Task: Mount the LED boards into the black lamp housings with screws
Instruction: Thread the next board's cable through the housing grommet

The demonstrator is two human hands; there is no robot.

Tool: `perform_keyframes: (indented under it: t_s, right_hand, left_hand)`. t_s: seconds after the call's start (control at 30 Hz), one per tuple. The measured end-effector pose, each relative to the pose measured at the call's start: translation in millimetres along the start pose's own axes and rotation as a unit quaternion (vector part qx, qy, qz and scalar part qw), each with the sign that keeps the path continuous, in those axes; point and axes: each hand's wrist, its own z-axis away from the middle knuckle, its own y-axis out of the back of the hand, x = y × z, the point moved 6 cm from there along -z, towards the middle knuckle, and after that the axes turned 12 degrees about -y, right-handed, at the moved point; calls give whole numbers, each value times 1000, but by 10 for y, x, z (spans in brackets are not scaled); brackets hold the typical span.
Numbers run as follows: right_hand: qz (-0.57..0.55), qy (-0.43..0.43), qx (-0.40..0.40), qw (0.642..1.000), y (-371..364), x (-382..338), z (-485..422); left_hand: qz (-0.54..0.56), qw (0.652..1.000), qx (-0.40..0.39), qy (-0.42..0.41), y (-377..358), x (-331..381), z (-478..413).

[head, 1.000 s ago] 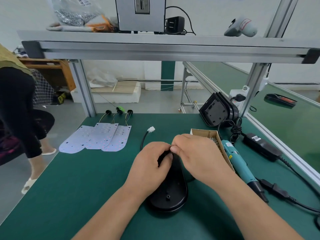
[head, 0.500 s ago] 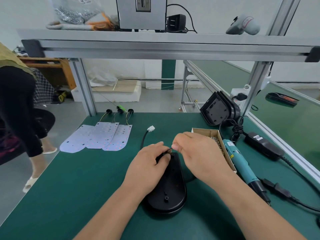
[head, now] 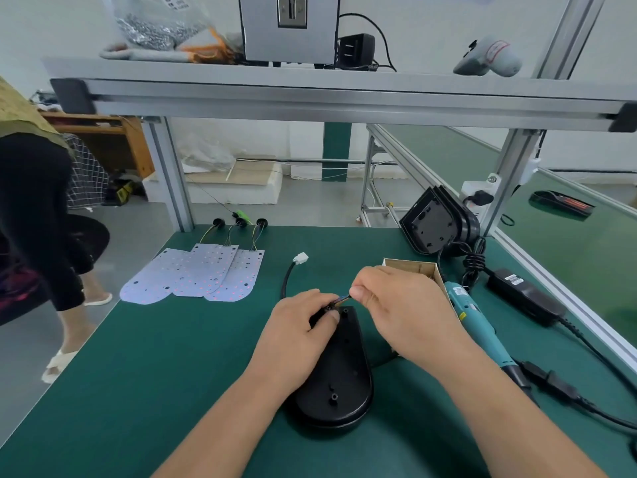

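A black lamp housing [head: 339, 377] lies flat on the green mat in front of me. My left hand [head: 298, 334] grips its far end, thumb pressed on the rim. My right hand [head: 396, 308] pinches thin coloured wires [head: 341, 299] that come out of the housing's far end, and holds them taut just above it. A black cable with a white connector [head: 300, 259] runs away from the housing. Three white LED boards [head: 196, 274] with wires and black grommets lie overlapped at the far left of the mat. A stack of black housings [head: 437, 222] leans at the back right.
A cardboard box of screws [head: 418, 269] stands just right of my right hand, with a teal electric screwdriver [head: 479, 326] beside it and its power adapter [head: 525, 296] and cables further right. A person stands beyond the table's left edge. An aluminium shelf spans overhead.
My right hand has drawn the wires out and up to the right, away from my left hand. My left hand has stayed on the housing's far end.
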Motion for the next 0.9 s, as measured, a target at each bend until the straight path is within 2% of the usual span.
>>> perform_keyframes:
  t_s: [0.07,0.13,0.2,0.27,0.37,0.43,0.53,0.6,0.77,0.9]
  right_hand:
    - [28,-22,-17,999,32,83,-22]
    - [56,-39,-8,998,75,131,-27]
    - [93,-37,9,995,106,120,-16]
    - [101,1,49,994,126,9,-6]
    - [119,63,99,986,31,-213,36]
    - [181,90,66,977,-179,-261,51]
    - [223,58,-5,973,-400,-131,6]
    - [200,36,-18,979,-437,-6,-61]
    - [34,-31,-45,998,-471,231,-143]
    - [-14,-48,-36,998,-469,288,-175]
  left_hand:
    - [39,998,6,52,31,-71,48]
    - [32,994,8,109,108,-157,94]
    - [-55,986,-1,154,221,-210,134]
    - [-151,968,-29,198,324,-227,182]
    - [-212,948,-66,226,349,-239,212]
    - [-239,943,-85,215,323,-193,190]
    - [-223,944,-95,226,300,-159,183]
    - [-181,951,-84,237,292,-150,192]
    - [-69,964,-60,251,322,-127,199]
    - [-112,964,-92,222,279,-65,190]
